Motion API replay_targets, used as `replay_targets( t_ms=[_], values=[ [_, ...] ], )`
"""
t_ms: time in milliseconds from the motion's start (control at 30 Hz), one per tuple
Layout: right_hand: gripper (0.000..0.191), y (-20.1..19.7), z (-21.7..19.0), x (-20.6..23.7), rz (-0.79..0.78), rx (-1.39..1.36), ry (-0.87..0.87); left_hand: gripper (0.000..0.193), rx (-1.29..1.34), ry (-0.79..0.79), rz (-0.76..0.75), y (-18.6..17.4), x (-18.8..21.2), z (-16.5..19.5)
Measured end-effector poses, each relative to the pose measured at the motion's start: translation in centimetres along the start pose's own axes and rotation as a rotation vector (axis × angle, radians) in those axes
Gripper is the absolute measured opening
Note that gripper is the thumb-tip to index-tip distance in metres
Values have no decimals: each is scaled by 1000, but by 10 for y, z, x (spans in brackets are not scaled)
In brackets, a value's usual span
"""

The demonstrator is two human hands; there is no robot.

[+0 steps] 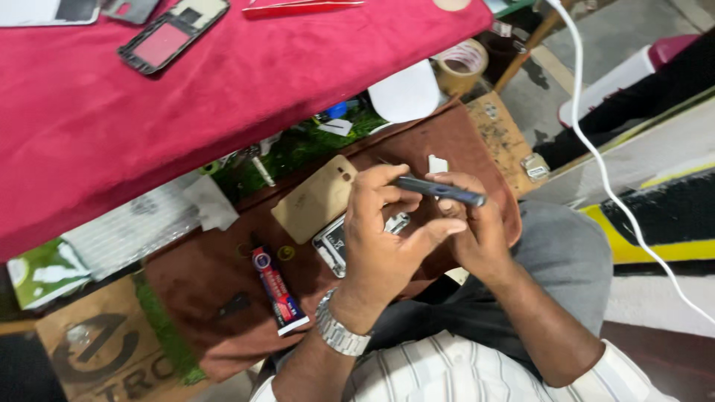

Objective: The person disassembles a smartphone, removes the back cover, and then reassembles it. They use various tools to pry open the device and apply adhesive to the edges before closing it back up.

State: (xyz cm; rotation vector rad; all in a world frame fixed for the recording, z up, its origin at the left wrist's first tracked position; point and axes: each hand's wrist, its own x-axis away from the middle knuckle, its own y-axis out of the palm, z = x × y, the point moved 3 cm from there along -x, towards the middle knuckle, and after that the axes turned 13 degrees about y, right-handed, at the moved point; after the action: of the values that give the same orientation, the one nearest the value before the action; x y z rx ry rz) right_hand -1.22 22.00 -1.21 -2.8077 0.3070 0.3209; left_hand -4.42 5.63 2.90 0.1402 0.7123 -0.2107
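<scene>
Screwdriver (pixel 439 190) lies crosswise, pinched in left hand (pixel 383 238) grip, its far end inside closed right hand (pixel 477 231) grip, above opened phone (pixel 337 242).

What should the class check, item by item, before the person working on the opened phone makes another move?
1. Dark screwdriver held by both hands: ok, left hand and right hand both touch it.
2. Tool tip visible: cannot tell, the fingers hide it.
3. Opened phone resting on the brown cloth: ok.
4. Gold back cover set aside, apart from the hands: ok.
5. Red glue tube capped: cannot tell.
</scene>
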Motion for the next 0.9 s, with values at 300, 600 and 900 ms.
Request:
replay_targets(
  t_ms=[300, 600, 900],
  values=[
    [38, -24, 13, 6, -26, 95, -101, 31, 2, 134, -137, -1, -2, -1],
    [52, -24, -1, 9, -17, 64, -134, 23, -21, 131, -201, 3, 2, 6],
    [35, -20, -15, 11, -36, -15, -73, 23, -126, 207, -181, 2, 2, 8]
  ],
)
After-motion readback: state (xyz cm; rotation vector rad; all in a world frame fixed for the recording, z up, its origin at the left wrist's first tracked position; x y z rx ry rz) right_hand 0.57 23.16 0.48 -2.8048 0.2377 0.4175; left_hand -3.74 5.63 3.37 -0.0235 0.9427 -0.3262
